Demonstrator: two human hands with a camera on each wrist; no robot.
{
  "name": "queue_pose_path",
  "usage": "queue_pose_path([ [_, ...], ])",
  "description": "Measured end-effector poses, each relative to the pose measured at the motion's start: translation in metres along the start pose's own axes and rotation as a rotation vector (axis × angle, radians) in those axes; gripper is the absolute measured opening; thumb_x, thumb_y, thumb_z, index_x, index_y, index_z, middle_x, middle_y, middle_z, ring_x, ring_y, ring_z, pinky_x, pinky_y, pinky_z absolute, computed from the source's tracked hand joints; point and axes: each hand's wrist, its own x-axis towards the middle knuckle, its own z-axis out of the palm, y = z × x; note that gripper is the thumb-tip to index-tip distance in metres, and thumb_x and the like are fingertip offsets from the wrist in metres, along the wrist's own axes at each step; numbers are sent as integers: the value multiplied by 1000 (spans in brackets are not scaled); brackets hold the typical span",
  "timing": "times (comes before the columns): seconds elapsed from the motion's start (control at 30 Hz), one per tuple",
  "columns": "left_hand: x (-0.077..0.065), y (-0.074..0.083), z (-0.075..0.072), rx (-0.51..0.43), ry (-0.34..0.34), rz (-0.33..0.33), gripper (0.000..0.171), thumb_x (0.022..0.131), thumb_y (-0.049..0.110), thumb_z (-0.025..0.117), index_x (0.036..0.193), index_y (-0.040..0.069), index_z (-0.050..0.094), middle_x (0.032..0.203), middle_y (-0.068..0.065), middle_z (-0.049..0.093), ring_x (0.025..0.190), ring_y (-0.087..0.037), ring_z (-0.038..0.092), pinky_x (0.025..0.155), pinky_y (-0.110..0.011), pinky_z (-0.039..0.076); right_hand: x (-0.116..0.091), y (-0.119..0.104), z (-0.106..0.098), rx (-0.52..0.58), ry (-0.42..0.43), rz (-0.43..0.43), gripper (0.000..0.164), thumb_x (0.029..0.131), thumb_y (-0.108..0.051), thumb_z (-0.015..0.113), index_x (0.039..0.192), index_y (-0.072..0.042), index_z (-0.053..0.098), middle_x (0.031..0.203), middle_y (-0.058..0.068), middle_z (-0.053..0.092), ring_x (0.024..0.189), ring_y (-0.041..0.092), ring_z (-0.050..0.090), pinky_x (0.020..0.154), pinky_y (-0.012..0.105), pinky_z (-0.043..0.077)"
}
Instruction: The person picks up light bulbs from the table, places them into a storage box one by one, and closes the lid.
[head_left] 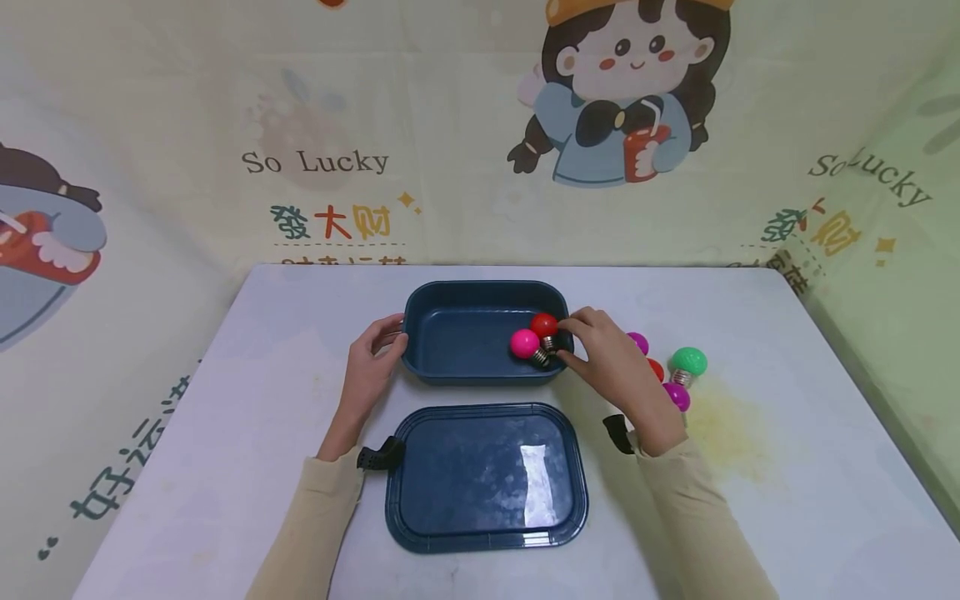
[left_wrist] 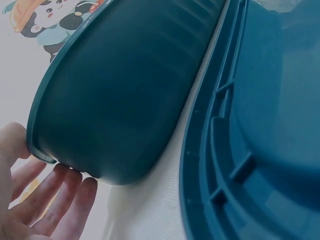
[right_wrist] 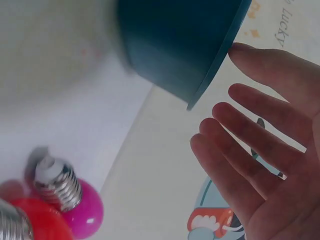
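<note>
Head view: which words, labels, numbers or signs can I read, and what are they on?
"So Lucky": patterned cloth, centre-left and right.
"發大财": patterned cloth, beneath each; creased at right.
"好运": patterned cloth, lower left; following characters unclear.
Rows below "發大财", cut off by the table: unreadable.
None legible on the box, lid or bulbs.

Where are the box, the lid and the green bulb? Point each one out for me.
Box (head_left: 468,340): head view, on its bare inner floor.
Lid (head_left: 468,477): head view, on its flat middle panel.
Green bulb (head_left: 688,362): head view, on its round globe.
</note>
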Motion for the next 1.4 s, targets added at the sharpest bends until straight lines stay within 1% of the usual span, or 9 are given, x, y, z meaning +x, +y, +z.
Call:
queue_pose_path([
  [0.1,0,0,0,2,1,-3,42,100,13,59,139,-3,52,137,-24,56,123,-33,56,86,-8,44,-3,5,-2,-10,0,2,44,83,-17,81,121,0,67,117,17,64,110,32,58,81,44,58],
  [0.27,0,-1,-1,16,7,-3,41,100,11,58,138,-2,53,137,-23,57,122,-32,57,86,-9,45,-7,15,-5,-20,14,-6,42,83,-15,81,120,1,67,118,17,65,111,33,58,87,46,55],
  [0.57,-2,-2,-4,30,11,-4,41,100,11,58,139,-2,53,136,-23,57,122,-31,57,86,-8,44,-9,30,-4,-40,-24,34,42,86,-16,78,121,2,66,120,19,62,114,36,56,92,48,52],
  [0.7,-2,-4,-5,20,9,1,41,100,11,58,139,-2,53,136,-23,57,122,-32,57,86,-8,44,-10,38,-2,-42,-54,74,42,87,-16,76,123,3,65,122,21,61,115,37,54,92,49,52],
  [0.83,0,-4,-4,13,2,10,41,100,10,58,138,-2,53,135,-24,57,122,-32,57,86,-9,45,-10,44,-2,-40,-84,151,42,89,-15,73,126,3,63,123,22,58,117,38,51,93,51,51],
  [0.97,1,-3,-3,22,-1,3,41,100,10,58,139,-2,53,137,-22,57,122,-31,57,87,-10,45,-10,49,-4,-46,-118,212,44,90,-14,72,128,3,60,126,24,56,121,41,48,93,54,50],
  [1.13,0,-1,-1,26,-1,-4,41,100,10,58,139,-1,53,137,-22,57,123,-31,57,87,-10,45,-10,55,-7,-64,-141,233,47,89,-14,73,129,5,58,127,27,54,121,43,47,91,58,51],
  [1.4,0,-1,-1,14,-2,5,40,100,8,58,138,-3,53,135,-25,57,121,-33,57,85,-8,45,-9,61,-5,-59,-163,242,46,91,-14,70,129,8,57,127,29,53,118,44,48,96,56,48],
])
